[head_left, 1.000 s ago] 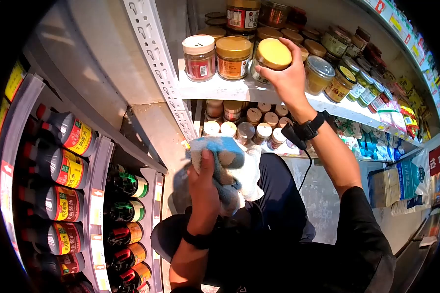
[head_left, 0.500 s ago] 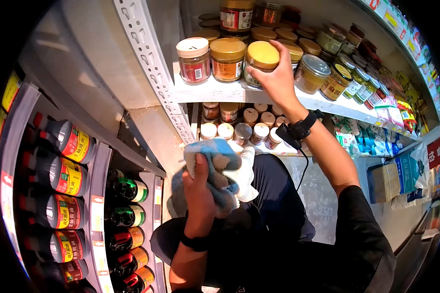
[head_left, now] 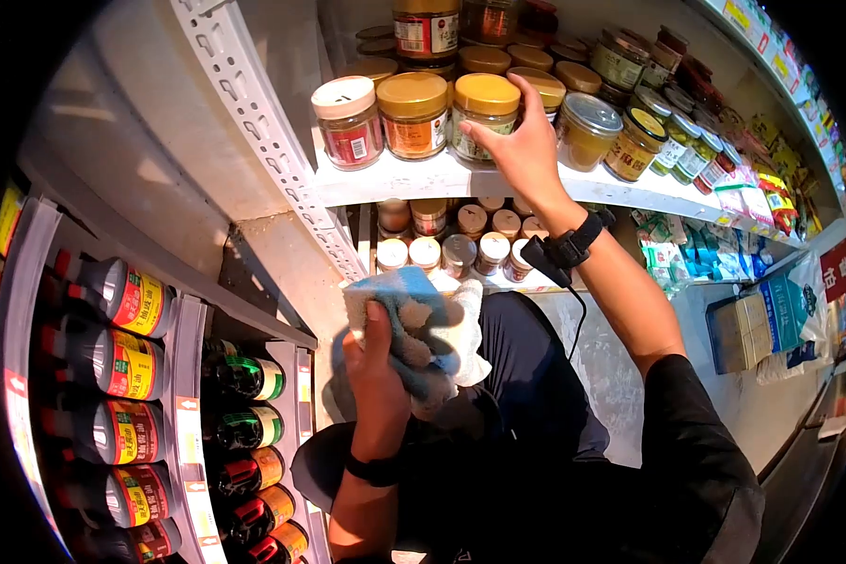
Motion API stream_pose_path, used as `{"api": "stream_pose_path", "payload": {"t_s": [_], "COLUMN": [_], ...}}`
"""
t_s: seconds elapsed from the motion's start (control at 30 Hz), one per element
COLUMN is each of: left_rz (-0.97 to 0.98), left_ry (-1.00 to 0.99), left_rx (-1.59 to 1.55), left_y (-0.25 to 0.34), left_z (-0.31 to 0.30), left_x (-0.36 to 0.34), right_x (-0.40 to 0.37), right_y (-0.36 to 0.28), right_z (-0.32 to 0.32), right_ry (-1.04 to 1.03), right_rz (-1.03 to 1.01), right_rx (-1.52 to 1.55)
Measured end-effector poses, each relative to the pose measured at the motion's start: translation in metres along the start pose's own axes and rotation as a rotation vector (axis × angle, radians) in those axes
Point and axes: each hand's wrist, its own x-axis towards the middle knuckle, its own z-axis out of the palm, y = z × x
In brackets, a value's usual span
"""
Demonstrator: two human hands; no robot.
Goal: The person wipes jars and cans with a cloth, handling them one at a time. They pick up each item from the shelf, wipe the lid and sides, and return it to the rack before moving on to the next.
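Observation:
My right hand (head_left: 526,150) reaches up to the white shelf (head_left: 414,180) and grips a glass jar with a yellow lid (head_left: 484,115), which stands upright on the shelf beside two other jars (head_left: 414,113). My left hand (head_left: 378,362) is lower, in front of my body, shut on a crumpled blue and white cloth (head_left: 421,320). A black band with a small device and a cable sits on my right wrist (head_left: 564,249).
More jars crowd the shelf to the right (head_left: 634,141) and the shelf below (head_left: 451,244). Dark sauce bottles (head_left: 122,362) lie in racks at the left. A perforated metal upright (head_left: 254,132) stands left of the shelf. Packets (head_left: 714,258) fill lower shelves at right.
The jar in my right hand has gone from tilted and lifted to standing on the shelf beside the other jars. My left hand with the cloth has barely moved.

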Motion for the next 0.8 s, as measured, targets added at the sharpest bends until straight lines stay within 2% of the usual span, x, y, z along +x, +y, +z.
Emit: {"api": "stream_pose_path", "payload": {"t_s": [0.13,0.3,0.5,0.63,0.8], "left_rz": [-0.013,-0.032,-0.022,-0.014,-0.039], "left_ry": [0.088,0.1,0.08,0.026,0.114], "left_rx": [0.0,-0.061,-0.072,0.013,-0.057], "left_y": [-0.001,-0.004,-0.002,0.001,0.003], "left_z": [0.005,-0.002,0.002,-0.002,0.005], "left_x": [0.001,0.004,0.003,0.004,0.005], "right_x": [-0.001,-0.003,-0.01,-0.014,-0.015], "right_y": [0.009,0.008,0.01,0.005,0.004], "right_z": [0.004,-0.003,-0.006,-0.011,-0.004], "right_ry": [0.009,-0.05,0.013,0.018,-0.004], "right_rz": [-0.04,-0.061,-0.172,-0.152,-0.053], "right_rx": [-0.044,-0.021,-0.147,-0.284,-0.263]}}
